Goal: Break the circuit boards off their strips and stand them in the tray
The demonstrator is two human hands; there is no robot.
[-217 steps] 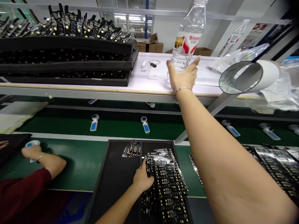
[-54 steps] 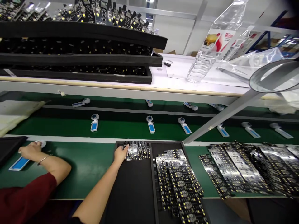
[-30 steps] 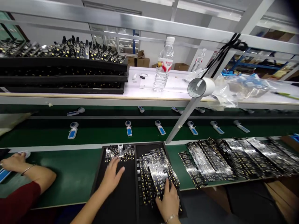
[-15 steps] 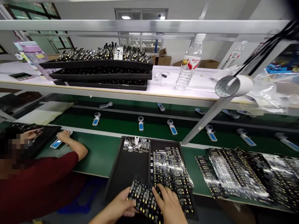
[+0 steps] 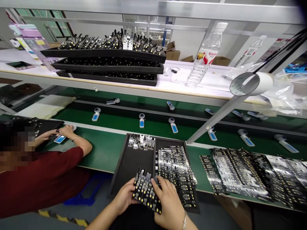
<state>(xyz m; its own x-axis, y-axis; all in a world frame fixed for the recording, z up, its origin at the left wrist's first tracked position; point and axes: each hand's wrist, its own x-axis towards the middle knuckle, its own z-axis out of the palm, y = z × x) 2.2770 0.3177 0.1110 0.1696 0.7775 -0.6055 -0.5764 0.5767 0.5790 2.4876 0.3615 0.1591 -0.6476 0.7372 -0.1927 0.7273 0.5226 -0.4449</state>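
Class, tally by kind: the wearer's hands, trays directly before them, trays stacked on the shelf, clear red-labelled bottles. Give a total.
Left hand and right hand: 2
Divided tray: 1
Stacked black trays: 3
Red-labelled clear bottles: 2
Total: 8

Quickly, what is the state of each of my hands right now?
Left hand: closed on the left edge of a circuit-board panel.
Right hand: on the panel's right side; whether its grip is closed cannot be told.

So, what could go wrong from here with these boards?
The held boards, between left hand and right hand, might flex or slip. The pile on the right reaches the bench edge, so it could slide off. On the shelf, more boards stick up above the top tray; a bump might spill some.
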